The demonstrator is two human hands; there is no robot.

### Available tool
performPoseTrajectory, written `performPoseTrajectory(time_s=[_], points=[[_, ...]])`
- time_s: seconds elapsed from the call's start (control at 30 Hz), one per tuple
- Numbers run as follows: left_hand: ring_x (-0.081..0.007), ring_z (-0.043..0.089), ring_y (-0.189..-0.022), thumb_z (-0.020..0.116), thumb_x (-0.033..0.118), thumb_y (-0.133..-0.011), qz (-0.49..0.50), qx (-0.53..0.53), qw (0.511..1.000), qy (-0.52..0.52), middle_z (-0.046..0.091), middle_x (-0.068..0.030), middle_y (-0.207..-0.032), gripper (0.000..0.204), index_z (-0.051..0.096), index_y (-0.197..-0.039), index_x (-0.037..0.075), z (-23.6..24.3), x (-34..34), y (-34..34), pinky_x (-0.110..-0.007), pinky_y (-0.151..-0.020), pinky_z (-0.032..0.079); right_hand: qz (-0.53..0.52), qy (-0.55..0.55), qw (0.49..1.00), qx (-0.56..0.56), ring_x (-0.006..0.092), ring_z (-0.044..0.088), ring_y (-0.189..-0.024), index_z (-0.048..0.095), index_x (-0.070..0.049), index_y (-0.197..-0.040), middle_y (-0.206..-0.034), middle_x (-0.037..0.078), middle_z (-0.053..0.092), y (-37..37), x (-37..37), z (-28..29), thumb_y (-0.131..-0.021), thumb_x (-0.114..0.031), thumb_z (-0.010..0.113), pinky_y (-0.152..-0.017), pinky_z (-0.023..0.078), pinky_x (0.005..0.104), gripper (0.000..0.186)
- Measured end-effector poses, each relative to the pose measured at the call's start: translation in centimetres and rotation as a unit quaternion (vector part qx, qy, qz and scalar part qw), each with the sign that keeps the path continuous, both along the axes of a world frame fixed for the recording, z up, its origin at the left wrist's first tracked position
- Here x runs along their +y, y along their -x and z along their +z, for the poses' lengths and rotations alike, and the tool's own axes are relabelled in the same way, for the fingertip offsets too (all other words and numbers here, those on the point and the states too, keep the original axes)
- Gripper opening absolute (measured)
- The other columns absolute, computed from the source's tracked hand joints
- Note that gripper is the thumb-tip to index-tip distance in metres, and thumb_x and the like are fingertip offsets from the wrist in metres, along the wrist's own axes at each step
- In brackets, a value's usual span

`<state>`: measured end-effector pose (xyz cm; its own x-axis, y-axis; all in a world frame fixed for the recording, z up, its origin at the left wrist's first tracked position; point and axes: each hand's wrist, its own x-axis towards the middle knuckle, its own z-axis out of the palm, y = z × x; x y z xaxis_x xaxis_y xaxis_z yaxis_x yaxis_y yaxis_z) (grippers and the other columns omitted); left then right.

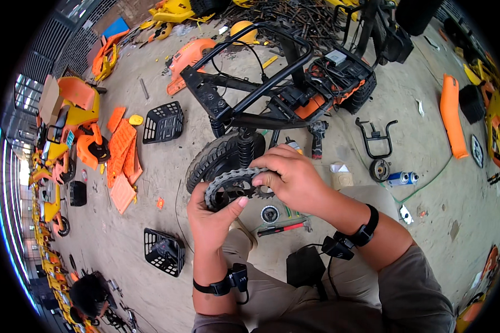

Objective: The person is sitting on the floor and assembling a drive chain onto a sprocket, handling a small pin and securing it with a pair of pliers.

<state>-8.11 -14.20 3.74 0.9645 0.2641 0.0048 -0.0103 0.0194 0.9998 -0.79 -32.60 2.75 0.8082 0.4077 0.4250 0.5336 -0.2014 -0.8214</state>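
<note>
Two hands are closed on one toothed grey ring point(230, 176); whether it is solid or wrapped by a chain cannot be told. Its left rim is pinched by the left hand point(210, 210), with the thumb laid across the near side. Its right, upper rim is gripped by the right hand point(290, 171), thumb inward, fingers over the edge. In judgement, handling is best done with support kept on opposite sides, pressure shared evenly so that no twist is put in, and fingertips kept out of the tooth gaps; turning is best done in small steps. The ring is held between the hands, touching both, and is seen in front of the tyred wheel point(201, 166); contact with the wheel cannot be judged.
</note>
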Motion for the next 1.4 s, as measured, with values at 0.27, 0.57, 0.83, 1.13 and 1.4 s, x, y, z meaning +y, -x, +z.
performPoseTrajectory(time_s=[0.27, 0.57, 0.83, 1.13, 1.4], points=[[-0.0132, 0.06, -0.086, 0.08, -0.004, -0.069, 0.025, 0.001, 0.993, 0.118, 0.064, -0.0077, -0.1, 0.043, 0.057, -0.104, -0.001, -0.6, -1.2, -0.1, -0.027, -0.076, 0.051, 0.021, -0.007, 1.0, 0.014, 0.0326, 0.059, -0.086, 0.064, -0.002, -0.105, -0.089, 0.013, 0.063, 0.0, -1.0, 0.0, -0.077, -0.005, 0.068, -0.076, 0.046, 0.0397, 0.028], [-0.0194, 0.063, -0.094, 0.075, 0.001, -0.077, 0.022, 0.05, 0.972, 0.23, 0.064, -0.009, -0.106, 0.044, 0.054, -0.116, 0.002, -0.1, -1.9, 0.0, -0.034, -0.088, 0.051, 0.051, 0.037, 0.997, 0.039, 0.0345, 0.059, -0.089, 0.063, -0.002, -0.11, -0.094, 0.015, 0.062, -0.5, -2.5, 0.1, -0.078, 0.004, 0.062, -0.079, 0.046, 0.0408, 0.033], [-0.0189, 0.063, -0.094, 0.075, 0.004, -0.078, 0.013, 0.04, 0.975, 0.22, 0.064, -0.0082, -0.106, 0.042, 0.055, -0.115, 0.003, 0.1, -2.3, 0.0, -0.034, -0.087, 0.051, 0.053, 0.041, 0.997, 0.041, 0.0367, 0.058, -0.09, 0.063, -0.001, -0.11, -0.093, 0.018, 0.062, -0.6, -2.6, 0.4, -0.079, 0.003, 0.061, -0.08, 0.046, 0.0422, 0.031], [-0.0177, 0.062, -0.094, 0.077, 0.005, -0.078, 0.022, 0.025, 0.976, 0.216, 0.064, -0.0068, -0.105, 0.041, 0.056, -0.113, 0.004, -0.5, -2.6, 0.2, -0.032, -0.086, 0.051, 0.045, 0.03, 0.998, 0.034, 0.0372, 0.059, -0.091, 0.063, 0.0, -0.107, -0.095, 0.018, 0.063, -0.5, -2.6, 0.1, -0.08, 0.002, 0.061, -0.08, 0.046, 0.0429, 0.027], [-0.0182, 0.062, -0.095, 0.077, 0.005, -0.078, 0.002, 0.005, 0.972, 0.234, 0.063, -0.0075, -0.107, 0.045, 0.053, -0.116, 0.003, -1.3, -2.4, 0.5, -0.034, -0.087, 0.051, 0.036, 0.03, 0.998, 0.039, 0.0371, 0.058, -0.088, 0.064, 0.001, -0.102, -0.087, 0.017, 0.062, -0.3, -2.6, -0.1, -0.081, -0.001, 0.06, -0.077, 0.046, 0.0444, 0.022]])
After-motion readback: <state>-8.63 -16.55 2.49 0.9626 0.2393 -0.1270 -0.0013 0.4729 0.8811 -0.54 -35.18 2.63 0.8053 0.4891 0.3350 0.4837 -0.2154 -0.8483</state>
